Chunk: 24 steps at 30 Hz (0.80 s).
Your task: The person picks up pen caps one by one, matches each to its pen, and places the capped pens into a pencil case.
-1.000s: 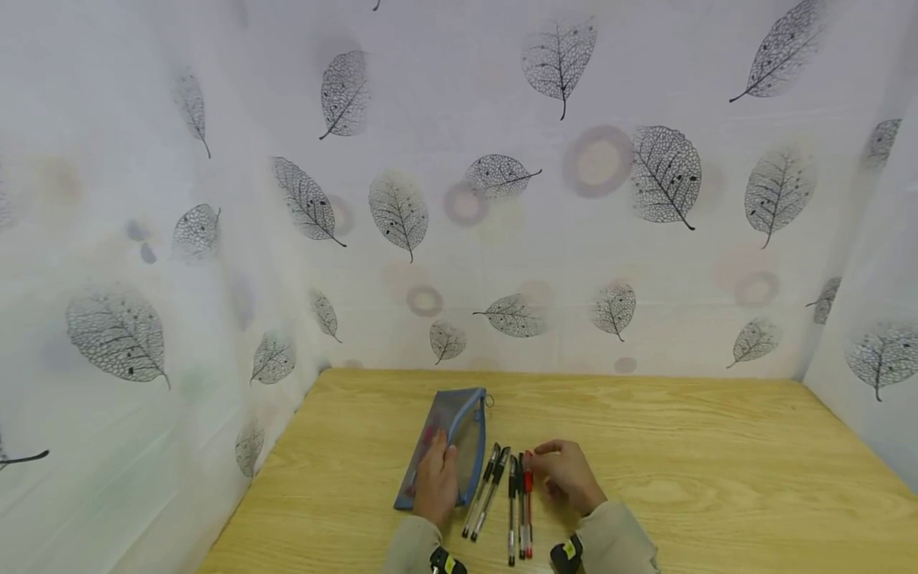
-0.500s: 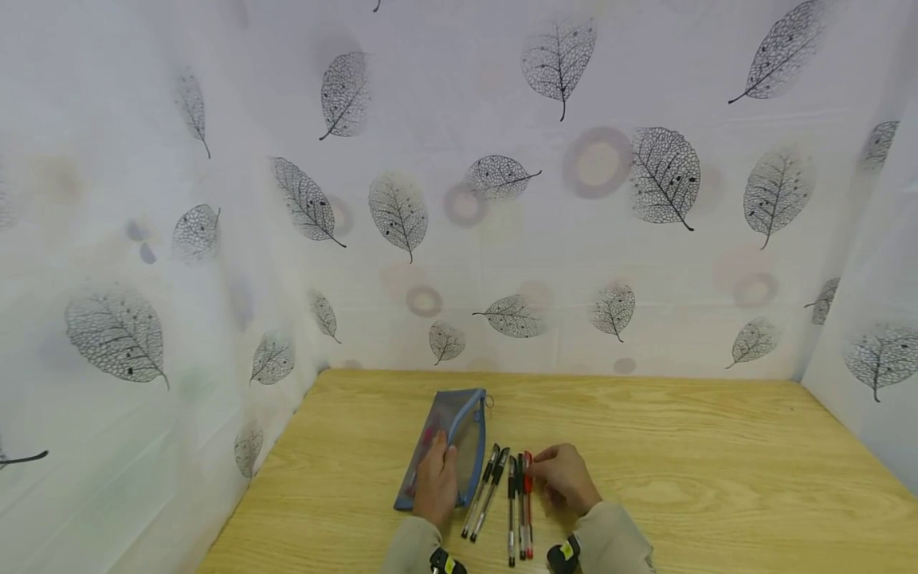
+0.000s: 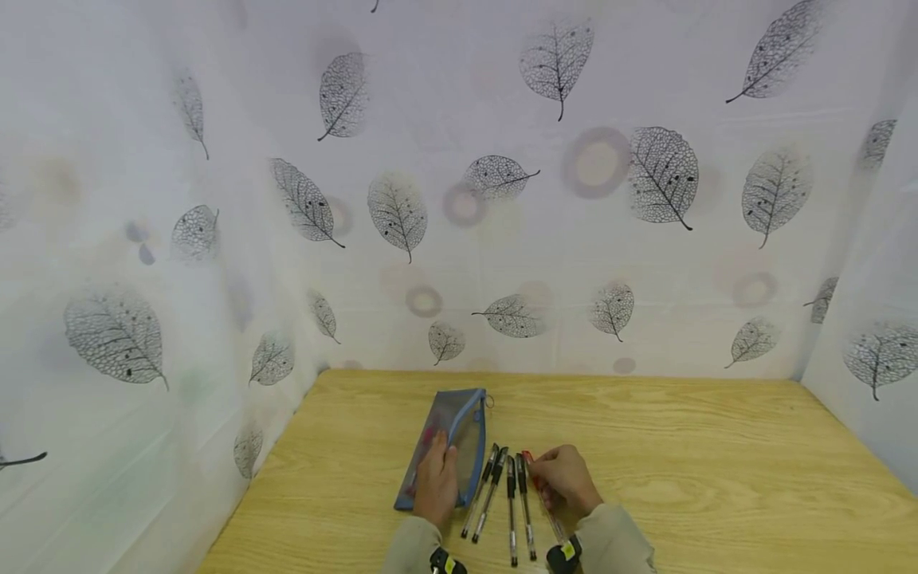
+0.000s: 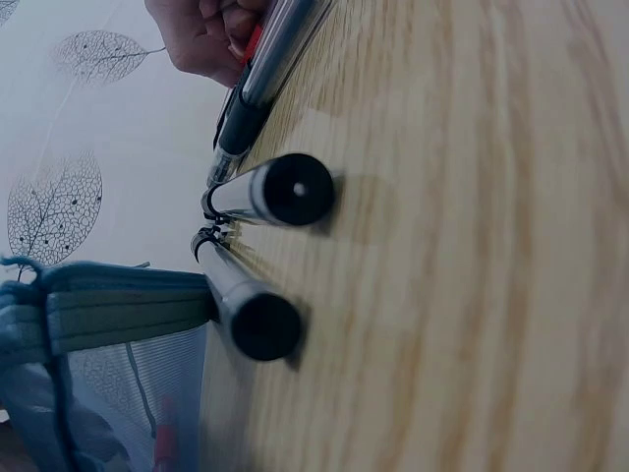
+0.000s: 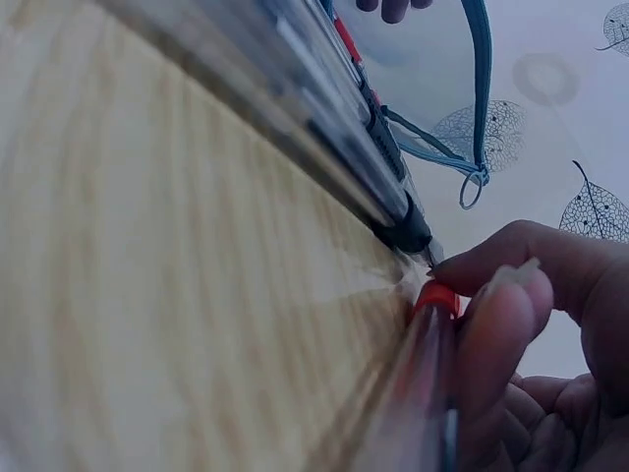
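Note:
A blue mesh zip pencil case (image 3: pixel 469 462) lies on the table with its mouth gaping to the right. My left hand (image 3: pixel 436 486) grips it by the near upper edge of the opening, fingers over the mesh. To its right, my right hand (image 3: pixel 568 478) pinches a red gel pen (image 5: pixel 437 300) near the capped end between thumb and finger. That pen slants, its lower part running towards the right wrist. Between the hands lie several black gel pens (image 3: pixel 523 510), side by side with their caps pointing away; two of them (image 4: pixel 270 192) show end-on in the left wrist view.
Something reddish (image 3: pixel 429 436) shows through the mesh of the pencil case. A small ring (image 3: pixel 490 402) hangs at its far corner. The wood-grain table (image 3: pixel 681 446) ends at a pale leaf-printed backdrop (image 3: pixel 516 239) behind and at both sides.
My right hand has closed on the red pen and swung its lower end to the right, away from the black pens. The nearest black pen has tilted slightly. My left hand has stayed put.

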### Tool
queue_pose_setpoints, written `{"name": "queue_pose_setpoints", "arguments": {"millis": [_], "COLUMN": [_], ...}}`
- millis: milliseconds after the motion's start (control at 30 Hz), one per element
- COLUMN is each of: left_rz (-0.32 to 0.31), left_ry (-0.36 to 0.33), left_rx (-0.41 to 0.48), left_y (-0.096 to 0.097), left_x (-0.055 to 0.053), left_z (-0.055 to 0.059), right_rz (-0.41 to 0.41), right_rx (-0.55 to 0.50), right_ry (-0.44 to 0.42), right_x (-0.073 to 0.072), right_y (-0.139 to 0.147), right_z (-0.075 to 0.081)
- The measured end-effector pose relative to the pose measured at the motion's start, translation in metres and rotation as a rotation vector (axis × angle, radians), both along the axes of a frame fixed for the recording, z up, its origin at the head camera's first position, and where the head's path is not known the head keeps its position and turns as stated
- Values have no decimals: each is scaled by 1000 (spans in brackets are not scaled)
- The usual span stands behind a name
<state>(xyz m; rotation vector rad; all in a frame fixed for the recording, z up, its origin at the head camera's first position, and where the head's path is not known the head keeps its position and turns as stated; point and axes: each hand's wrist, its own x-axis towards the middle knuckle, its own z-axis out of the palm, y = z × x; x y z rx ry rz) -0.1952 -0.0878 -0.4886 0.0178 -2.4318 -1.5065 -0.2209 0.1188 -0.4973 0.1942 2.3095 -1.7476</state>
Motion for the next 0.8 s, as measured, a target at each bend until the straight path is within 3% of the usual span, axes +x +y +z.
{"name": "queue_pose_setpoints", "arguments": {"millis": [567,800], "left_rz": [1,2], "left_ry": [-31,-33], "left_rx": [10,-4], "left_y": [3,2], "left_x": [-1,-3], "left_z": [-2,-4], "right_rz": [-12,-29], "right_rx": [-43,-66], "right_ry": [41,104], "right_x": [0,1], "right_y": [6,7], "right_z": [-2,-2]}}
